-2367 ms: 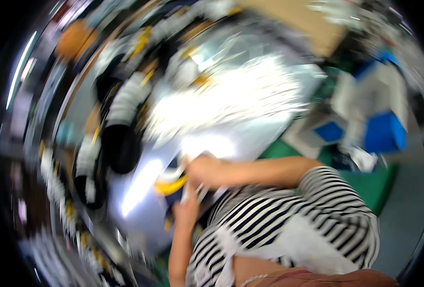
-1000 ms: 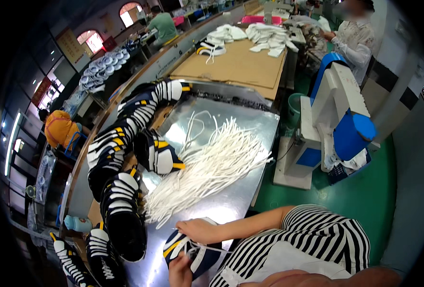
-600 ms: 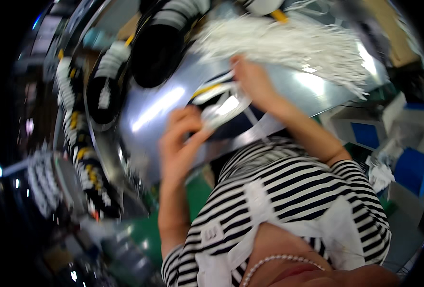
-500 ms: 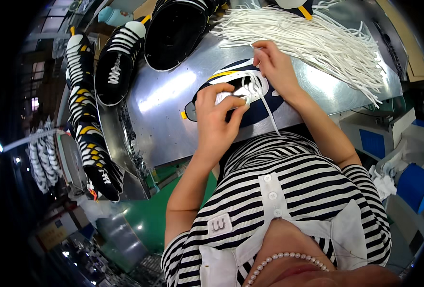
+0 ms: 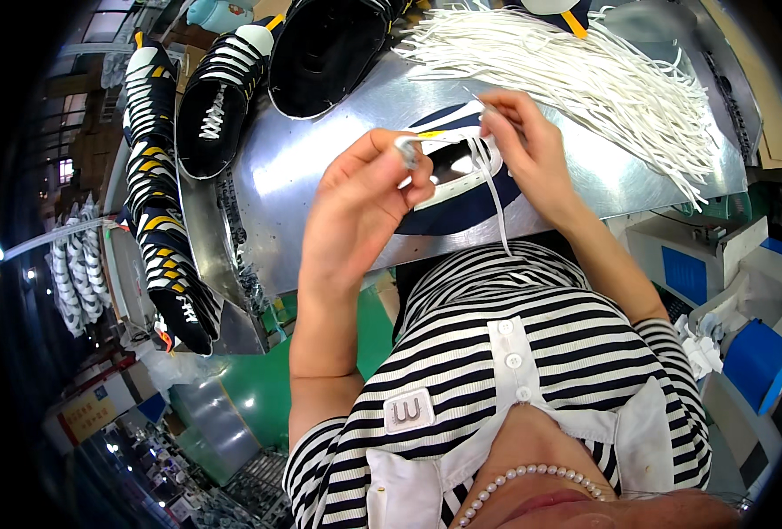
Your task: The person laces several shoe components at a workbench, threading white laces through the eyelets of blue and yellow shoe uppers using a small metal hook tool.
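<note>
Item 1: shoe upper (image 5: 461, 213), navy with white eyelet facings, unsoled as far as visible, lying on the metal tabletop (image 5: 276, 242) in front of the wearer, toe end toward the right.

Item 2: white shoelace (image 5: 500, 214), crossing the toe end of the upper's opening; one end hangs over the near side.

Item 3: left hand (image 5: 364, 196), raised above the heel part of the upper, thumb and forefinger pinched on a length of lace.

Item 4: right hand (image 5: 530, 145), apart from the left, fingers curled at the upper's far side; a thin tip projects from them, lace end or tool, cannot tell. Firmness of its grip likewise unclear.

Item 5: bundle of white laces (image 5: 558, 93), loose, beyond the right hand.

Item 6: laced uppers (image 5: 232, 62), dark with white lacing, along the left.

Step, as judged: lacing, apparently at the lowest eyelets. Next move would call for steadying the facing, passing the lace end through an eyelet and drawing the slack evenly.
</note>
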Motion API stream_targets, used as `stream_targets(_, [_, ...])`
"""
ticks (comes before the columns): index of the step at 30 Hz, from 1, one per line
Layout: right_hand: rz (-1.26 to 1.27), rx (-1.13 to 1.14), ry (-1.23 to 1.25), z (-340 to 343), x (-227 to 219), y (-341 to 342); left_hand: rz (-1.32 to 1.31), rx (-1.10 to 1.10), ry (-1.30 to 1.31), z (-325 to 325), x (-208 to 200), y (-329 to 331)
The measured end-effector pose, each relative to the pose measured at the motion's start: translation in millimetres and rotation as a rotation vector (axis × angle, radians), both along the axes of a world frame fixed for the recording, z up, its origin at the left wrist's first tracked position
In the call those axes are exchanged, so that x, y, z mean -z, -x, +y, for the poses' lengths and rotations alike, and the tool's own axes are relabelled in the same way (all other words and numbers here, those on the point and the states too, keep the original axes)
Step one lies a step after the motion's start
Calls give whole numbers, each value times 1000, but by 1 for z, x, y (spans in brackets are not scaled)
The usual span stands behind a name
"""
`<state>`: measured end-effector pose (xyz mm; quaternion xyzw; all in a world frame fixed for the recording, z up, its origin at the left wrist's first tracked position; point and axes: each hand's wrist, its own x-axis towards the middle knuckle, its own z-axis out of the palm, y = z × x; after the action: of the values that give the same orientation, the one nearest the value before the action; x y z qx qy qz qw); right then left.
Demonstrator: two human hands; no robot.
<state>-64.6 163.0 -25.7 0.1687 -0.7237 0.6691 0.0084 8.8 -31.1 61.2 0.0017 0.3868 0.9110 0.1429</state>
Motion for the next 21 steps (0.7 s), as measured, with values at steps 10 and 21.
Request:
stream_targets(10, [268, 80, -516, -29, 31, 19, 295, -593, -738, -122, -48, -14])
stream_targets(21, [-114, -8, 38, -24, 16, 26, 545, -455, 1698, 42, 46, -26])
